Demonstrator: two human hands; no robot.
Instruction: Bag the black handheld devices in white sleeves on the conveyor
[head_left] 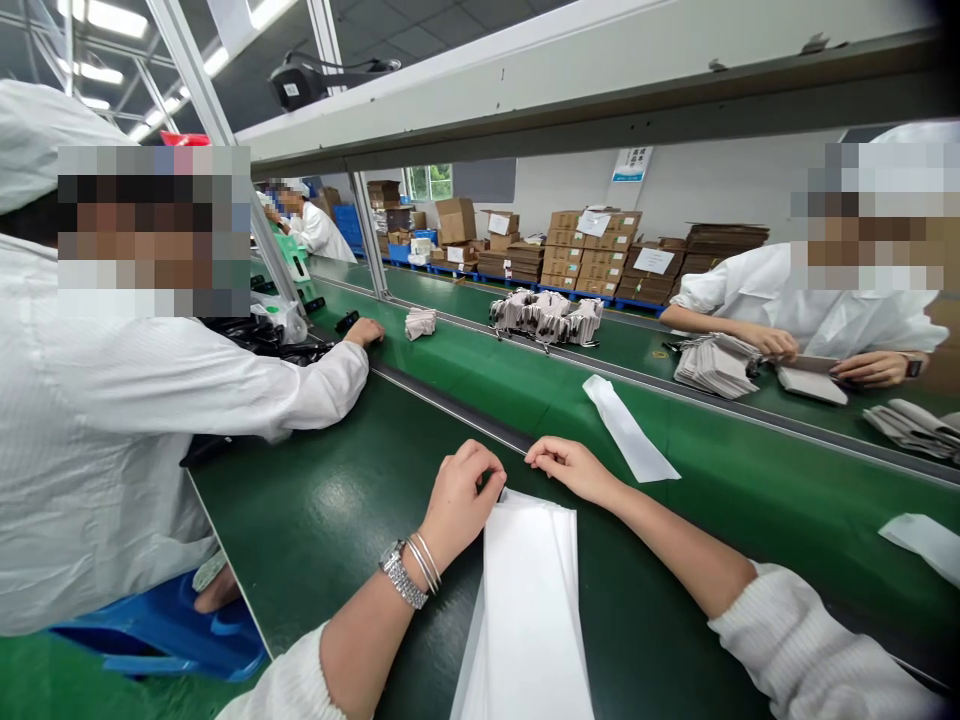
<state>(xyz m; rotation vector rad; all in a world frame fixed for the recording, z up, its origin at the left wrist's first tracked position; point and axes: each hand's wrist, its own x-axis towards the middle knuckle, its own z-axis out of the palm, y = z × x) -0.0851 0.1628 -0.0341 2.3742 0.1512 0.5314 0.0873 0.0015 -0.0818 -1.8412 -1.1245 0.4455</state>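
In the head view, a stack of long white flat sleeves [531, 600] lies on the green table in front of me, slightly fanned. My left hand [463, 500], with a watch and bangles at the wrist, is closed in a pinch at the stack's far left corner; whether a sleeve is between the fingertips I cannot make out. Just beyond the stack, over the dark edge of the conveyor, my right hand [566, 467] has its fingers curled together. Anything inside them is hidden. A single white sleeve [630, 430] lies on the green belt beyond my right hand.
A co-worker [97, 400] on the left reaches onto the belt [465, 375]. Across it, another person's hands [870, 367] handle grey flat pieces. Bundled grey pieces [546, 318] stand on the far side. Another white sleeve [926, 543] lies at right. A beam [525, 85] crosses overhead.
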